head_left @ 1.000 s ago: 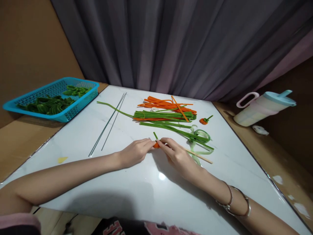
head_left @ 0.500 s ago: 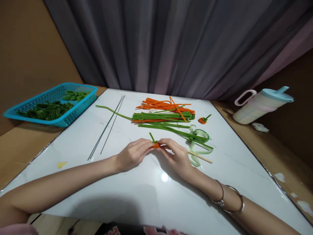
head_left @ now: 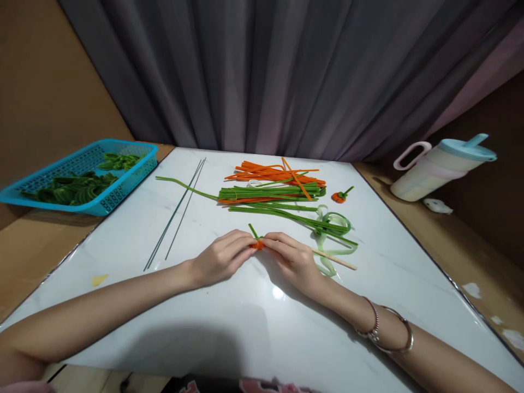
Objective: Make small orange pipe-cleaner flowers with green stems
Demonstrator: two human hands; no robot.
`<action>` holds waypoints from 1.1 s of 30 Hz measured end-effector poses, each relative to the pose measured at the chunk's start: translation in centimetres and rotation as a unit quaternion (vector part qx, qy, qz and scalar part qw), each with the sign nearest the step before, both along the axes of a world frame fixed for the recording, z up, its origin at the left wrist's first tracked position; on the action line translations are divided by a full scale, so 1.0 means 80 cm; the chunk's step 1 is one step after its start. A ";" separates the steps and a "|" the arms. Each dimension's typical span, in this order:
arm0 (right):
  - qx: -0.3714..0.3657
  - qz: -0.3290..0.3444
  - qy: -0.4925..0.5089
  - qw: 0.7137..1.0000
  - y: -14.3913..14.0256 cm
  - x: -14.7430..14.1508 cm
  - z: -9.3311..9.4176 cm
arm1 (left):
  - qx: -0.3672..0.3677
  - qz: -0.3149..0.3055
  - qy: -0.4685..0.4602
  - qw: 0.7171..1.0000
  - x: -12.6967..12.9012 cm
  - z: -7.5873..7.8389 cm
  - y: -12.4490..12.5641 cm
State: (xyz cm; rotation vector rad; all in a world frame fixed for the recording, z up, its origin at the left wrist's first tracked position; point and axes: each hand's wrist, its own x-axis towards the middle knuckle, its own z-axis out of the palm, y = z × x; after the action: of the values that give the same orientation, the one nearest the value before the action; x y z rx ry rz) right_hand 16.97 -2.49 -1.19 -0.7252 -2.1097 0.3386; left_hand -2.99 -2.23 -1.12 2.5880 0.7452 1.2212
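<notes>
I am looking down from the head camera at a white marble-patterned table (head_left: 229,338) set in front of a grey curtain (head_left: 286,71). To the left, off the white surface, sits a blue plastic basket (head_left: 123,185) with curled green pieces inside it. At the far right, also off the white surface, lies a pale jug with a light blue lid (head_left: 442,166) and a pink handle.

Across the far middle of the table I see a bundle of green pipe cleaners (head_left: 270,192), with a fan of orange pipe cleaners (head_left: 274,172) just behind it and touching it. Loops of pale green ribbon (head_left: 338,229) lie to the right of the bundle. Two thin dark wires (head_left: 176,213) run diagonally on the left side of the table. A wooden stick (head_left: 335,261) pokes out from behind the right hand toward the ribbon.

My left hand (head_left: 221,259) and right hand (head_left: 292,261) meet at the centre of the table, fingertips pressed together on a small orange pipe-cleaner piece (head_left: 257,245) with a short green stem sticking up and away. Both hands pinch it from either side, just above the table. The right wrist wears two silver bracelets (head_left: 387,333).

A finished small orange piece with a green stem (head_left: 340,196) rests near the far right of the bundle. A yellow scrap (head_left: 99,279) lies near the table's left edge.
</notes>
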 end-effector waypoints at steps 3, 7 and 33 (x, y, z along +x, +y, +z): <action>0.010 0.010 -0.008 1.000 0.000 0.001 -0.001 | 0.010 -0.015 0.003 1.000 -0.002 0.000 0.002; 0.003 0.028 -0.015 0.999 0.000 0.002 -0.001 | 0.024 -0.021 0.006 0.999 -0.003 0.000 0.002; 0.071 0.012 -0.159 0.985 0.002 0.005 0.001 | -0.018 -0.029 0.052 0.998 -0.006 -0.003 0.004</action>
State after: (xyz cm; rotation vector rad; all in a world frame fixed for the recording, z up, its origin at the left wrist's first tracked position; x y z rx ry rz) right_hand 17.40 -2.37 -1.08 -0.7072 -2.4163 0.0854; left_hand -3.47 -1.91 -1.37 2.6414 0.6979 1.0528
